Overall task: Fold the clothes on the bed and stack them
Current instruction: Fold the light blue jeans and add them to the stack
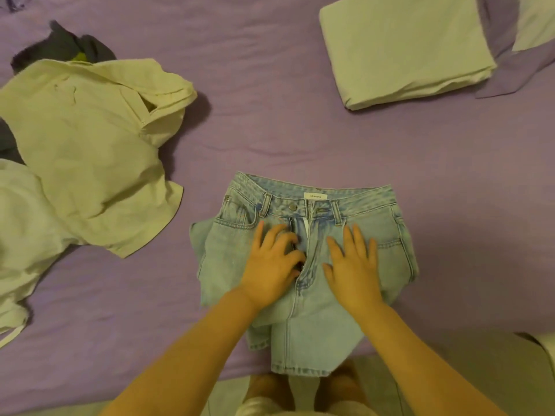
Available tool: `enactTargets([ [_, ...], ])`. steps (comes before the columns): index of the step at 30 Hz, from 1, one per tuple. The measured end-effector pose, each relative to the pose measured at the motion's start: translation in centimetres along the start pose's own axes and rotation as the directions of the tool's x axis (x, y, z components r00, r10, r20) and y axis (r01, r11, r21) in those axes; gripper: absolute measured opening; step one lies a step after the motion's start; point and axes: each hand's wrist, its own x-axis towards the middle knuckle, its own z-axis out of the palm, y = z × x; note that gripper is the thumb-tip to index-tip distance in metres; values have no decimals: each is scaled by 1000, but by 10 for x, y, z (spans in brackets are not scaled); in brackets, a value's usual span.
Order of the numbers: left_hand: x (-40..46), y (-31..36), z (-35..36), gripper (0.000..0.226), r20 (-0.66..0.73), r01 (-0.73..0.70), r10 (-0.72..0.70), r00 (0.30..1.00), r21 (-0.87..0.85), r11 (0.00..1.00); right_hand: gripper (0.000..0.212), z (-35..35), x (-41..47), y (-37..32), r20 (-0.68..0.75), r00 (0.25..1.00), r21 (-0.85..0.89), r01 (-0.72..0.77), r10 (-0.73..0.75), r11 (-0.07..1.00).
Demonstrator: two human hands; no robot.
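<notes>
One pale garment [405, 49] lies folded, both hands (left hand [271, 262], right hand [351, 265], fingers flat, gripping nothing) press the half-folded jeans [306, 310], and the crumpled pile [84, 145] waits.

The bed [270, 121] is covered with a lilac sheet that shows shallow wrinkles. Near its front edge lies a pair of light blue jeans [306, 241], folded, waistband away from the edge and fly open, with a hem reaching over the edge. To the left lies a loose heap of pale yellow-white clothes [84, 151], and a dark grey garment [69, 43] pokes out from behind it. At the far right lies 1 folded white piece [405, 49], flat and squared, touching a lilac pillow [507, 55] beside it.
</notes>
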Motion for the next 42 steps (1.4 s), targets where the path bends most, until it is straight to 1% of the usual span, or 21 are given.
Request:
enactTargets([
  [2, 6, 4, 4, 29, 32, 48, -46, 998, -73, 996, 56, 2, -6, -8, -21, 1000, 97, -17, 19, 995],
  [3, 8, 4, 6, 30, 50, 66, -62, 997, -83, 994, 50, 4, -8, -9, -34, 999, 139, -19, 24, 990],
  [5, 10, 1, 9, 26, 60, 60, -54, 997, -97, 993, 39, 8, -13, -9, -58, 998, 181, -16, 26, 983],
  [6, 11, 0, 9, 20, 44, 54, -49, 998, -108, 993, 39, 8, -15, -9, -46, 999, 198, -14, 24, 980],
  [8, 13, 1, 5, 17, 27, 64, -61, 998, -148, 987, 45, 8, -19, -10, -22, 1000, 246, -16, 22, 969],
  [11, 12, 2, 6, 17, 28, 97, -93, 995, -203, 974, 48, 10, -23, -13, -39, 999, 291, -19, 32, 956],
  [13, 10, 1, 9, 25, 31, 114, -110, 993, -213, 970, 54, 11, -26, -17, -16, 999, 289, -42, 49, 956],
  [15, 10, -1, 10, 29, 24, 126, -124, 992, -236, 964, 63, 12, -24, -21, 36, 997, 274, -81, 74, 958],
  [18, 13, -4, 11, 18, 27, 149, -147, 989, -257, 955, 71, 12, -15, -25, 124, 987, 253, -133, 105, 958],
  [20, 15, -6, 13, 8, 40, 174, -170, 985, -289, 941, 87, 16, -11, -30, 141, 980, 233, -169, 139, 958],
  [22, 16, -8, 17, 5, 53, 187, -180, 982, -314, 931, 99, 16, -7, -34, 142, 973, 211, -208, 181, 955],
  [24, 16, -9, 20, 5, 54, 198, -191, 980, -333, 922, 96, 16, -4, -35, 231, 959, 206, -212, 163, 955],
  [25, 17, -10, 21, 6, 52, 211, -206, 977, -348, 913, 95, 17, -4, -36, 254, 953, 206, -220, 165, 954],
  [28, 18, -10, 22, 8, 46, 256, -259, 965, -394, 883, 100, 19, -4, -40, 181, 965, 193, -225, 190, 955],
  [31, 20, -8, 24, 6, 25, 280, -298, 954, -428, 859, 104, 26, -5, -40, 162, 965, 153, -229, 205, 961],
  [35, 23, -5, 27, 5, -10, 316, -360, 933, -453, 833, 111, 30, -4, -40, 101, 969, 116, -235, 224, 965],
  [40, 29, -2, 23, 4, -36, 348, -395, 918, -404, 846, 110, 32, -3, -40, 97, 968, 107, -240, 230, 965],
  [42, 30, -3, 20, 3, -51, 327, -365, 930, -343, 881, 110, 31, -4, -41, 107, 967, 113, -242, 230, 964],
])
